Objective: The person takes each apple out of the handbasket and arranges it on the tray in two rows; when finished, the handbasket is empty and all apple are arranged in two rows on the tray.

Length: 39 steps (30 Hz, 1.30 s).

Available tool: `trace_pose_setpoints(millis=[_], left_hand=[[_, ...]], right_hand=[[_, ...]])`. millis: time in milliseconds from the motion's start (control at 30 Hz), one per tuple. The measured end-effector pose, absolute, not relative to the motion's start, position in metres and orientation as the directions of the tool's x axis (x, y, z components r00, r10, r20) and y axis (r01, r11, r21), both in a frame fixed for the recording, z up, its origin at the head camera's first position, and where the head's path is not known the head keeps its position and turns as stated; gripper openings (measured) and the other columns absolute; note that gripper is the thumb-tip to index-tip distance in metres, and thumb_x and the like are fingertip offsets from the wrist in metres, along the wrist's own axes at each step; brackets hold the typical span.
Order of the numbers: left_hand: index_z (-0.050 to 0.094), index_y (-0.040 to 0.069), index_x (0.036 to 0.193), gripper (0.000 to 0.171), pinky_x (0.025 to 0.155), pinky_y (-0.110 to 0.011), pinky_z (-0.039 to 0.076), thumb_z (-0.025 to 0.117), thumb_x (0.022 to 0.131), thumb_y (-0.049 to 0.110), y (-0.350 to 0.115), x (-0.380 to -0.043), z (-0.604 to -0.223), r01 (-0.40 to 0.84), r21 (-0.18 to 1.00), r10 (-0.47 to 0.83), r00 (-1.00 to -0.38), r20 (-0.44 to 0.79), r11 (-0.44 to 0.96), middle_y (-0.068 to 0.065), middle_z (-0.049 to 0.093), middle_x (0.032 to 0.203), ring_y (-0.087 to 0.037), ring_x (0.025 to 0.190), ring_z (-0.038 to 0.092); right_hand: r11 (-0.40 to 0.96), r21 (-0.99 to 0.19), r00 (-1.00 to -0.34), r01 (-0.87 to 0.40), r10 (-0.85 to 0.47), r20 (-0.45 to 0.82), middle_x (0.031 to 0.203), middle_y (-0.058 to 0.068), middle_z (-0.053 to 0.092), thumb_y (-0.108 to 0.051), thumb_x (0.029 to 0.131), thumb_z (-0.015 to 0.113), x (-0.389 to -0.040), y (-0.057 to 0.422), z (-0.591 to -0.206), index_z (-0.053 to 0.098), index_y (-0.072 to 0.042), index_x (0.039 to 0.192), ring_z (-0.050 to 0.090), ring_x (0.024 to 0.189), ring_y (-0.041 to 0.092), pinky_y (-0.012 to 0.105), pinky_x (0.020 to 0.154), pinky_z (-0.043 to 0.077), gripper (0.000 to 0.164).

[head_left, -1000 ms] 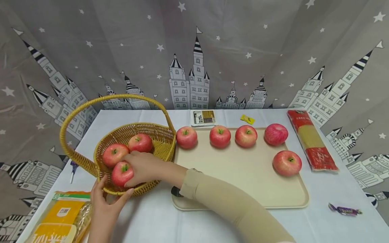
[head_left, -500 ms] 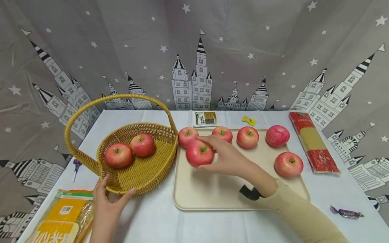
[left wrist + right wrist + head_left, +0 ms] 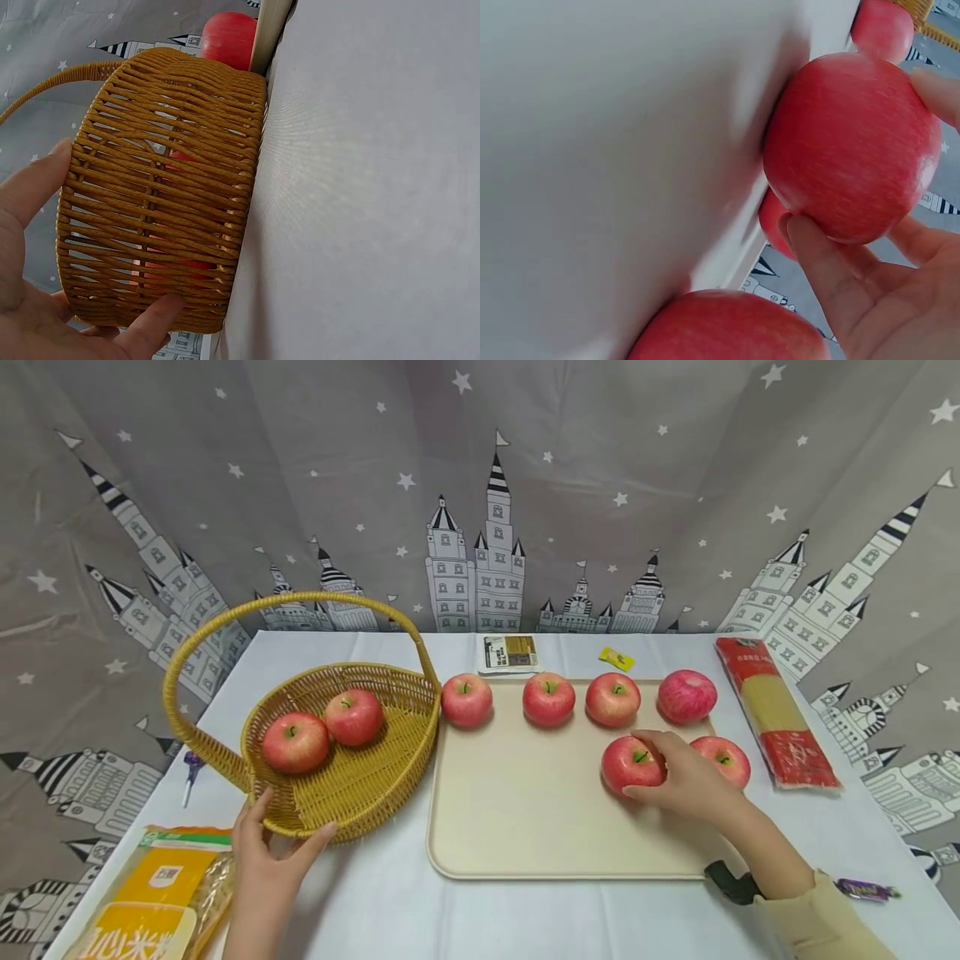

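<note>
My right hand [image 3: 692,783] grips a red apple [image 3: 627,765] with thumb and fingers, low over the right part of the beige tray [image 3: 517,827]. In the right wrist view that apple [image 3: 847,142] sits between the spread thumb and fingertips, close to the tray surface. Just right of it, partly behind the hand, lies another apple [image 3: 726,758]. My left hand [image 3: 270,868] holds the near-left rim of the yellow wicker basket [image 3: 367,814]; the left wrist view has its fingers against the woven wall [image 3: 157,180]. Two apples, one at the left [image 3: 296,743] and one behind it [image 3: 354,717], rest inside.
Along the tray's back edge stand several apples, one wrapped in pink netting [image 3: 687,696]. A red noodle packet [image 3: 776,710] lies at the right, a purple candy [image 3: 866,890] nearer. A yellow food bag [image 3: 150,893] and lollipop [image 3: 191,772] flank the basket.
My right hand has lifted the front apple out of the basket and carried it rightward over the tray, close to the right-hand apple. My left hand stays on the basket rim.
</note>
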<state>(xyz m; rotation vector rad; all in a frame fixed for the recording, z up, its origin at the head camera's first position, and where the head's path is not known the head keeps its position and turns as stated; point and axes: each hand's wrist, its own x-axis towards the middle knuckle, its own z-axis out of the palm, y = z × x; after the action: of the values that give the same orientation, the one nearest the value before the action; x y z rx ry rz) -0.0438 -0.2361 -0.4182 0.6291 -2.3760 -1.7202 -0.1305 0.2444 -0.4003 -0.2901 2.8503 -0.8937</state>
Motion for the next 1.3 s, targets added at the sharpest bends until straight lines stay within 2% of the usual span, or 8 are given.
trace_pose_setpoints(millis=[200,367,500,767,967,1067,1233,1300], left_hand=[[0.007,0.01,0.155,0.1,0.077,0.003,0.037,0.077,0.084,0.016,-0.236,-0.042,-0.417,-0.251,0.933,-0.408,-0.904,-0.13,0.258,-0.013,-0.01,0.157,-0.035,0.143,0.002],[0.008,0.01,0.155,0.1,0.077,0.003,0.037,0.077,0.084,0.017,-0.235,-0.042,-0.416,-0.252,0.93,-0.411,-0.903,-0.126,0.267,-0.013,-0.009,0.157,-0.035,0.143,0.003],[0.009,0.01,0.155,0.1,0.078,0.002,0.037,0.077,0.084,0.016,-0.236,-0.042,-0.417,-0.245,0.933,-0.415,-0.902,-0.12,0.263,-0.013,-0.009,0.157,-0.035,0.143,0.003],[0.008,0.009,0.155,0.1,0.079,0.001,0.038,0.077,0.084,0.016,-0.238,-0.043,-0.418,-0.25,0.931,-0.412,-0.903,-0.125,0.265,-0.014,-0.011,0.157,-0.037,0.143,0.003],[0.007,0.01,0.156,0.1,0.083,-0.003,0.04,0.077,0.084,0.019,-0.237,-0.044,-0.418,-0.274,0.919,-0.405,-0.903,-0.145,0.282,-0.013,-0.012,0.157,-0.038,0.143,0.002],[0.006,0.011,0.156,0.101,0.086,-0.007,0.041,0.077,0.084,0.02,-0.238,-0.044,-0.418,-0.281,0.917,-0.405,-0.902,-0.151,0.284,-0.013,-0.013,0.157,-0.038,0.143,0.002],[0.006,0.012,0.156,0.102,0.095,-0.022,0.041,0.077,0.084,0.02,-0.237,-0.044,-0.418,-0.28,0.92,-0.405,-0.901,-0.153,0.276,-0.011,-0.013,0.157,-0.038,0.143,0.001],[0.006,0.011,0.156,0.101,0.094,-0.018,0.041,0.077,0.084,0.019,-0.237,-0.044,-0.418,-0.273,0.925,-0.406,-0.902,-0.149,0.266,-0.012,-0.013,0.157,-0.038,0.143,0.002]], right_hand=[[0.798,-0.582,-0.97,-0.155,-0.236,-0.065,0.131,0.013,0.052,-0.047,0.076,0.079,-0.132,0.239,-0.403,0.045,-0.007,0.139,0.049,0.118,0.032,0.055,0.094,0.049,0.082],[0.809,-0.563,-0.973,-0.169,-0.23,-0.038,0.141,0.017,0.043,-0.055,0.078,0.074,-0.134,0.235,-0.393,0.039,-0.007,0.145,0.037,0.13,0.038,0.063,0.099,0.042,0.09],[0.799,-0.572,-0.976,-0.185,-0.22,0.009,0.145,0.018,0.038,-0.054,0.08,0.073,-0.138,0.227,-0.38,0.037,-0.008,0.147,0.03,0.134,0.04,0.066,0.1,0.038,0.088],[0.713,-0.658,-0.963,-0.242,-0.261,0.071,0.145,0.01,0.04,-0.044,0.081,0.075,-0.159,0.17,-0.36,0.039,-0.016,0.147,0.036,0.132,0.032,0.059,0.097,0.046,0.08],[0.598,-0.696,-0.898,-0.398,-0.409,0.163,0.143,0.002,0.045,-0.038,0.083,0.075,-0.18,0.107,-0.357,0.042,-0.018,0.146,0.044,0.127,0.024,0.047,0.104,0.043,0.073],[0.573,-0.664,-0.85,-0.48,-0.492,0.19,0.142,0.002,0.046,-0.036,0.084,0.075,-0.186,0.074,-0.356,0.044,-0.015,0.145,0.043,0.128,0.021,0.041,0.107,0.041,0.072],[0.55,-0.575,-0.758,-0.606,-0.619,0.207,0.14,0.004,0.048,-0.037,0.084,0.074,-0.193,0.017,-0.36,0.043,-0.013,0.145,0.041,0.13,0.018,0.034,0.111,0.036,0.072],[0.548,-0.549,-0.736,-0.63,-0.646,0.2,0.14,0.005,0.048,-0.037,0.084,0.073,-0.197,-0.003,-0.364,0.042,-0.011,0.145,0.041,0.13,0.018,0.032,0.111,0.036,0.074]])
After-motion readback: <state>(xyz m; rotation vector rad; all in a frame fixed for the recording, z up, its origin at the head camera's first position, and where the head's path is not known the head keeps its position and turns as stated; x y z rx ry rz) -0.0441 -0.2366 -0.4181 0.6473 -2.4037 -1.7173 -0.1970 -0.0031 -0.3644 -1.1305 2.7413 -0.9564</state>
